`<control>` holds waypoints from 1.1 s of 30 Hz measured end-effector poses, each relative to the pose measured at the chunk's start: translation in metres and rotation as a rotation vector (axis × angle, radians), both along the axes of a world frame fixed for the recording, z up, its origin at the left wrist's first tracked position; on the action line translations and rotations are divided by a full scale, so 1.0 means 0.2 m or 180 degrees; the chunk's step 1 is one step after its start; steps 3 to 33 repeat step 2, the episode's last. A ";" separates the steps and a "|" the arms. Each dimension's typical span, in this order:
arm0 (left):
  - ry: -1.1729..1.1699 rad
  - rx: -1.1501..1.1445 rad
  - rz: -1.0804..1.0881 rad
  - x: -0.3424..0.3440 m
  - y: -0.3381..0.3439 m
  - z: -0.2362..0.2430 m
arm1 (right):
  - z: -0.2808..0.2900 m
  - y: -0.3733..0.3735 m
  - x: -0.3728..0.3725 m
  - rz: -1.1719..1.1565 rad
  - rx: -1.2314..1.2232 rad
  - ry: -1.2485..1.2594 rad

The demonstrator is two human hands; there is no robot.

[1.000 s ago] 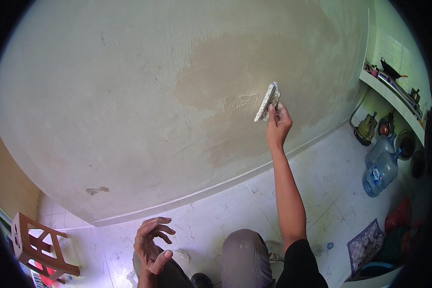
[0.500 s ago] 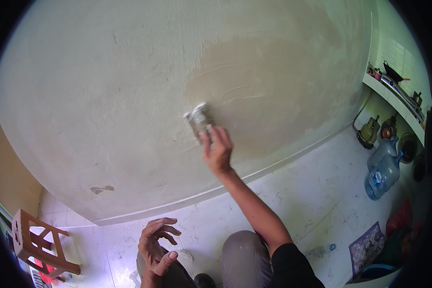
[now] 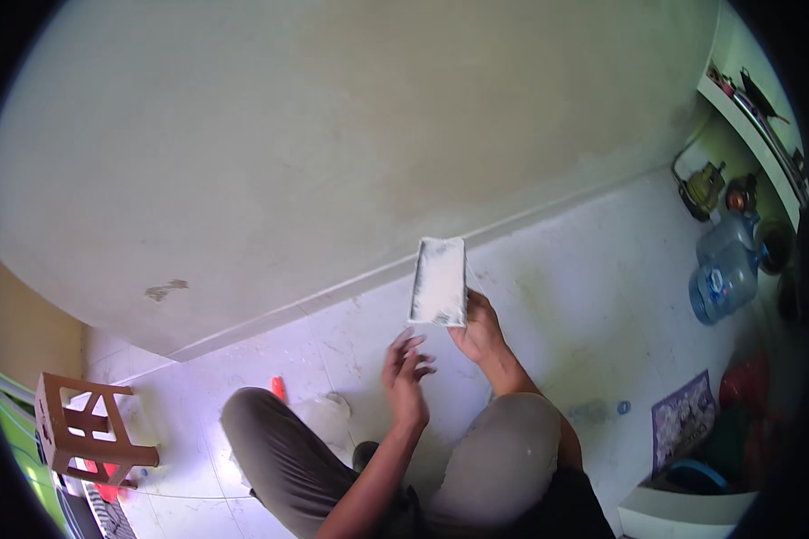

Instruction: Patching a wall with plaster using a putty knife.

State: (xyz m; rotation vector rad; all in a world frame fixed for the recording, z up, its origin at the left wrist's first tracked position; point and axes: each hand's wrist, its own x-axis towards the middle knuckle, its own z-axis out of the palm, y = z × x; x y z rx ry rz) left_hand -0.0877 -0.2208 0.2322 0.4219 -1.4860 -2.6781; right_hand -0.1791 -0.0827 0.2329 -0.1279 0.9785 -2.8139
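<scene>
My right hand (image 3: 479, 331) grips a plastering trowel (image 3: 440, 280), its flat rectangular face turned up towards me and coated with whitish putty. The grip itself is hidden behind the blade. Just below the trowel's near edge is my left hand (image 3: 405, 373), slightly blurred, with its fingers loosely apart and nothing in them. Ahead of both hands stands the wall (image 3: 243, 180), with a darker, damp-looking coated area (image 3: 512, 117) to the right and a small rough chipped patch (image 3: 166, 290) low on the left.
A brown plastic stool (image 3: 94, 422) stands at left. Near my bent knees lie a whitish plastic bag (image 3: 324, 415) and a red-orange object (image 3: 278, 388). Large blue water bottles (image 3: 728, 286) and a gas cylinder (image 3: 703, 190) sit beneath the counter (image 3: 755, 135) at right. A small clear bottle (image 3: 598, 410) lies on the floor.
My right hand has drawn the trowel off the wall, back and down, turning its coated face up. My left hand has moved right, up to the trowel. The view has shifted.
</scene>
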 end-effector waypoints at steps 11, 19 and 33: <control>-0.0254 0.0396 -0.0491 0.01 0.16 -0.22 | -0.10 0.16 0.21 -0.0115 -0.0019 -0.0291; -0.0254 0.0396 -0.0491 0.01 0.16 -0.22 | -0.10 0.16 0.21 -0.0115 -0.0019 -0.0291; -0.0254 0.0396 -0.0491 0.01 0.16 -0.22 | -0.10 0.16 0.21 -0.0115 -0.0019 -0.0291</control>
